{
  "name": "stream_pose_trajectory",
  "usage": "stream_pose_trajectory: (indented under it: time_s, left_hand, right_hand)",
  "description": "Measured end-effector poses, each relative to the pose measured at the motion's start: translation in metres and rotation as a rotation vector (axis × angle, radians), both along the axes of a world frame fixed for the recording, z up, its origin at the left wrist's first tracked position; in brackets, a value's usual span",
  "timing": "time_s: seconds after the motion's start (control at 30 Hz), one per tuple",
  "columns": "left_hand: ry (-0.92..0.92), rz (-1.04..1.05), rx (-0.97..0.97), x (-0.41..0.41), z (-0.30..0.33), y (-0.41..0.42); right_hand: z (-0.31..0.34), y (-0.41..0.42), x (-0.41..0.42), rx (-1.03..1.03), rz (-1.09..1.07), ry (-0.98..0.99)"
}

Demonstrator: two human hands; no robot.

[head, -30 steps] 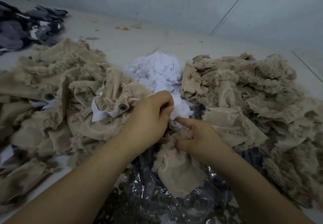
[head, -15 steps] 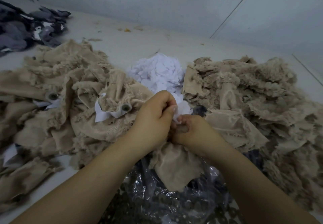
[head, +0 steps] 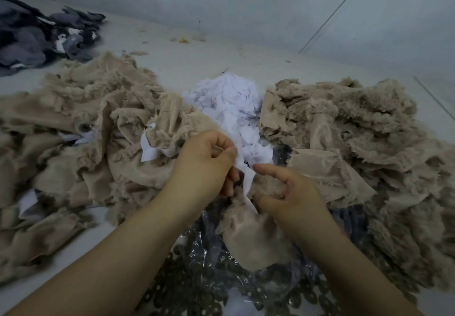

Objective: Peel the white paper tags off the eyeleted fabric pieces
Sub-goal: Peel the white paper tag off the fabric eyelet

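The left hand (head: 204, 165) pinches the upper end of a white paper tag (head: 247, 179) between thumb and fingers (head: 227, 154), the strip running down to a beige fabric piece (head: 251, 237). The right hand (head: 293, 197) grips that fabric at the tag's lower end with thumb and curled fingers, its forefinger pointing out loose; the tag seems partly lifted, though blur hides the join. The piece hangs at the near edge of the desk (head: 197, 62), over a clear plastic bag (head: 209, 254). Toward the far edge lies a heap of peeled white tags (head: 231, 99), between a left fabric pile (head: 86, 123) with an eyelet (head: 84, 126) showing and a right fabric pile (head: 357, 131).
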State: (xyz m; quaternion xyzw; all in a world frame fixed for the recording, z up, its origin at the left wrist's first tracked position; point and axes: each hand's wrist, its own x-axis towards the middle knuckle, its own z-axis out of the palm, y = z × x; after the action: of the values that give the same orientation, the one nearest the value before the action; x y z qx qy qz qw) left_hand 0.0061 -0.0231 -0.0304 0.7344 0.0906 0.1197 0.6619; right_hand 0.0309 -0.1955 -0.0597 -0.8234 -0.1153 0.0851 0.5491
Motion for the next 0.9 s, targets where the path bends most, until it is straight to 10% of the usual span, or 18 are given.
stream_pose_trajectory:
  time_s: [0.4,0.9]
  left_hand:
    - [-0.177,-0.008,-0.489,-0.003,0.007,-0.003]
    - [0.021,-0.221,-0.193,-0.022,-0.007,-0.018]
  right_hand:
    - [-0.014,-0.003,-0.008,0.034,0.042,0.061]
    - [-0.023,0.000,-0.012,0.298,-0.016,0.031]
